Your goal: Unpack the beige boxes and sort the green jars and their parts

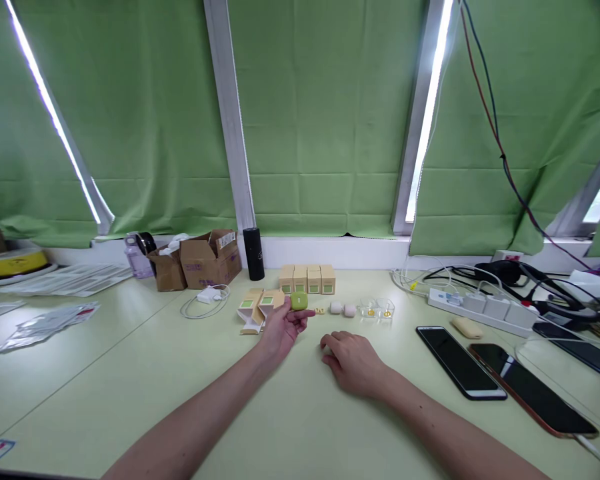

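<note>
Currently: one rounded green case (299, 302), grasped in your left hand (280, 332); your right hand (353, 360), apart, lies to its near right, curled, any contents hidden.

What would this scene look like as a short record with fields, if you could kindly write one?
Left hand: holds a small, rounded green object
Right hand: rests on the pale table, fingers bent, nothing visibly held
Behind the green object: row of four small tan cardboard boxes
Right of it: two small, pale pinkish rounded pieces, then two clear cups
</note>
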Tool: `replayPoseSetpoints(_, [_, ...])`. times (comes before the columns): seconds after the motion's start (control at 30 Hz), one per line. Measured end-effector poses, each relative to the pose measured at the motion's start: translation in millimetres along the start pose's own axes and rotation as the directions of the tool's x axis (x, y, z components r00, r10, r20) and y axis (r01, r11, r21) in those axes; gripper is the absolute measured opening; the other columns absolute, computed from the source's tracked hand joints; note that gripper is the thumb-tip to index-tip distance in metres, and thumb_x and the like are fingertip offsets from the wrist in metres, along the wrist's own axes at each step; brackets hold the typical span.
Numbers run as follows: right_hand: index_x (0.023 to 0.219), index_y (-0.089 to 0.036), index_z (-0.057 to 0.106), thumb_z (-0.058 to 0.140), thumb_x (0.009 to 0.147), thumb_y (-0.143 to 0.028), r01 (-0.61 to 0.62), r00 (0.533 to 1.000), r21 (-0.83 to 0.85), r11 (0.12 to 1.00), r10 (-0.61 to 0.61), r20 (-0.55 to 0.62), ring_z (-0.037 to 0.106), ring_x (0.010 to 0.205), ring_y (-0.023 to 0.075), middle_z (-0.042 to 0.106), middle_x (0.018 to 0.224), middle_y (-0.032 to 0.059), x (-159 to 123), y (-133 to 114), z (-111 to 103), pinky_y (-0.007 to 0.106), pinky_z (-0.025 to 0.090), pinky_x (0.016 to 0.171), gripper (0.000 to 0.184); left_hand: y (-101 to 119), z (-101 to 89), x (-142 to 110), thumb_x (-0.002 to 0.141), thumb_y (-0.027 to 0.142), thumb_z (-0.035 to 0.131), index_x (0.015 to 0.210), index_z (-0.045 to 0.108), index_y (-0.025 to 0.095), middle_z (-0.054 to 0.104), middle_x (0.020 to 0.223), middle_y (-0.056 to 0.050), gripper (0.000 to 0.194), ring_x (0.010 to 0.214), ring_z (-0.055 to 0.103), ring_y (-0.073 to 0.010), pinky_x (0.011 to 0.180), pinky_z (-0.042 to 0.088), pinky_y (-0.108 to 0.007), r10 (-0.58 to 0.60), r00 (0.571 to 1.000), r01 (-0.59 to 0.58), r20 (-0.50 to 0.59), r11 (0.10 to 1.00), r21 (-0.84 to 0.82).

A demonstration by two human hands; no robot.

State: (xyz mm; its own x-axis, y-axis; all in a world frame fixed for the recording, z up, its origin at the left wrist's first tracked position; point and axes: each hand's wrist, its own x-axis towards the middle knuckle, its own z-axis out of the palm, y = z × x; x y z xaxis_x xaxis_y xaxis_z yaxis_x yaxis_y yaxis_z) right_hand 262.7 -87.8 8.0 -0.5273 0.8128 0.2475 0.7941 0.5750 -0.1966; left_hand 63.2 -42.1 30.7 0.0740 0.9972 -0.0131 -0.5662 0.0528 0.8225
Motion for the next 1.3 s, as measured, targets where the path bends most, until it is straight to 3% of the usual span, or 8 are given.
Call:
replayPoseSetpoints(0.3, [0.113,-0.023,0.064,0.053,0.096,-0.022,0.002,1.000,0.015,1.000,-0.002,0.015,0.067,0.097,0.0239,0.074,0.105,0.0070,0,-1,-1,0.032,0.040,0.076,0.020,0,-2.5,2,0.099,0.040,0.062,0.083,0.055,0.016,0.075,0.068,-0.010,0.029,0.050,0.061,-0.0121,0.056,0.047,-0.025,-0.013,0.999,0.012,-0.052,1.000,-0.007])
replayPoseSetpoints(0.43, [0.114,-0.023,0.064,0.052,0.097,-0.022,0.005,1.000,0.014,1.000,-0.005,0.009,0.067,0.097,0.0240,0.074,0.106,0.0073,0,-1,-1,0.032,0.041,0.076,0.021,3,-6.0,5,0.092,0.050,0.069,0.082,0.054,0.019,0.077,0.076,-0.011,0.036,0.060,0.064,-0.0154,0.059,0.044,-0.027,0.123,0.992,-0.122,0.000,0.979,0.166])
replayPoseSetpoints(0.53, [0.114,-0.023,0.064,0.053,0.096,-0.022,0.003,1.000,0.013,1.000,-0.003,0.013,0.067,0.097,0.0238,0.074,0.106,0.0074,0,0,-1,0.031,0.041,0.076,0.021,15,-11.4,9,0.087,0.054,0.072,0.079,0.053,0.022,0.077,0.083,-0.008,0.038,0.072,0.065,-0.0191,0.065,0.044,-0.029,0.369,0.924,-0.365,0.094,0.787,0.497])
replayPoseSetpoints(0.63, [0.115,-0.024,0.063,0.053,0.096,-0.022,0.002,1.000,0.004,1.000,-0.002,0.008,0.067,0.096,0.0232,0.074,0.105,0.0068,0,0,1,0.031,0.041,0.075,0.021,33,-20.8,15,0.085,0.045,0.071,0.078,0.061,0.024,0.073,0.088,-0.006,0.024,0.085,0.063,-0.0247,0.077,0.046,-0.035,0.553,0.799,-0.470,0.235,0.330,0.819])
replayPoseSetpoints(0.7, [0.114,-0.024,0.063,0.053,0.097,-0.023,0.004,1.000,-0.005,1.000,-0.004,-0.004,0.067,0.095,0.0228,0.073,0.105,0.0065,1,1,4,0.031,0.041,0.075,0.020,42,-28.3,20,0.083,0.035,0.071,0.076,0.065,0.026,0.072,0.085,-0.007,0.012,0.095,0.061,-0.0299,0.088,0.045,-0.041,0.554,0.749,-0.469,0.363,0.057,0.881])
replayPoseSetpoints(0.77, [0.113,-0.024,0.064,0.054,0.097,-0.024,-0.002,1.000,-0.016,1.000,0.001,-0.030,0.067,0.096,0.0228,0.073,0.107,0.0066,3,2,7,0.031,0.041,0.076,0.019,47,-35.4,25,0.082,0.028,0.070,0.074,0.067,0.027,0.072,0.082,-0.008,0.009,0.099,0.060,-0.0326,0.093,0.041,-0.045,0.513,0.747,-0.442,0.423,-0.091,0.892])
replayPoseSetpoints(1.03, [0.125,-0.020,0.062,0.060,0.093,-0.021,-0.080,0.967,-0.003,0.997,0.077,-0.243,0.057,0.116,0.0286,0.071,0.120,0.0112,49,12,15,0.039,0.041,0.096,0.032,46,-45.1,42,0.077,0.030,0.072,0.069,0.073,0.030,0.079,0.090,-0.009,0.008,0.125,0.050,-0.0403,0.103,0.034,-0.053,0.453,0.775,-0.404,0.439,-0.179,0.897])
replayPoseSetpoints(1.3, [0.143,-0.017,0.047,0.067,0.088,-0.023,-0.112,0.952,0.023,0.993,0.114,-0.285,0.041,0.138,0.0316,0.064,0.138,0.0143,106,4,38,0.042,0.027,0.113,0.058,47,-44.1,54,0.072,0.020,0.075,0.064,0.074,0.029,0.077,0.089,-0.010,0.012,0.125,0.053,-0.0402,0.101,0.035,-0.053,0.419,0.776,-0.416,0.472,-0.223,0.882])
